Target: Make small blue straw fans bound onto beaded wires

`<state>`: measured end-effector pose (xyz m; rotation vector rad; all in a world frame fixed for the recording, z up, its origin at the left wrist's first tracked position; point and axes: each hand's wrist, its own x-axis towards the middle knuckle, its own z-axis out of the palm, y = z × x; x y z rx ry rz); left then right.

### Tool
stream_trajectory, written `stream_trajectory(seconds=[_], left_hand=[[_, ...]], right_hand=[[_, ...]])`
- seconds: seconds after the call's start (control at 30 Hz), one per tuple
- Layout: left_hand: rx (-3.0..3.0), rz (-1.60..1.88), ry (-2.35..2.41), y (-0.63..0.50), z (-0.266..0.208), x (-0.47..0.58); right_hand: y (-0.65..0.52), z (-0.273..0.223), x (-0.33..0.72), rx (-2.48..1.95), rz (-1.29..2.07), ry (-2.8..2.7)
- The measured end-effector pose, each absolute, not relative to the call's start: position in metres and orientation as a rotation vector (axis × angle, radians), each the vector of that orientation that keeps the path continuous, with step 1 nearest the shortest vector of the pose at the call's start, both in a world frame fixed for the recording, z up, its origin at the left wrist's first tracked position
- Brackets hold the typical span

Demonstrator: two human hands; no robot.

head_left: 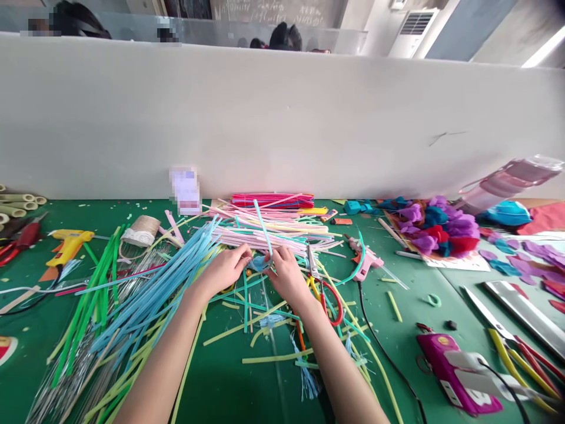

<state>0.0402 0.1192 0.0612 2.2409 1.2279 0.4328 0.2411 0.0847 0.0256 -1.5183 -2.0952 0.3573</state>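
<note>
My left hand (pixel 233 264) and my right hand (pixel 286 272) meet over the middle of the table, fingers closed in pinches. Between them is a small light blue pipe-cleaner piece (pixel 258 263), its shape partly hidden by my fingers. A straight blue stem (pixel 263 227) rises from it at my right fingers. Left of my left hand lies a thick bundle of blue pipe cleaners (pixel 163 282). Beside my right hand, scissors (pixel 312 265) lie among loose stems; nearby are red handles (pixel 338 306). A blue tassel (pixel 305 371) lies close to my right forearm.
Pink pipe cleaners (pixel 278 227) lie behind my hands. A yellow glue gun (pixel 70 241) is left and a pink glue gun (pixel 368 259) right, its cord (pixel 379 341) trailing forward. Petals (pixel 441 227), a bottle (pixel 507 182) and pliers (pixel 507 359) sit rightward. A white partition (pixel 282 118) stands behind.
</note>
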Motion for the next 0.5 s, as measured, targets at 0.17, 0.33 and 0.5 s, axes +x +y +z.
stream_trajectory(seconds=[0.17, 0.33, 0.5], left_hand=[[2.243, 0.411, 1.236, 0.1171, 0.0648, 0.0421], [2.235, 0.378, 1.256, 0.1169, 0.0623, 0.0445], [2.25, 0.385, 1.263, 0.1173, 0.0602, 0.0449]], right_hand=[[0.0844, 0.0308, 0.2446, -1.562, 0.497, -2.064], [0.0842, 0.0279, 0.2434, -1.562, 0.544, -2.036], [0.0837, 0.0239, 0.2392, -1.484, 0.588, -1.971]])
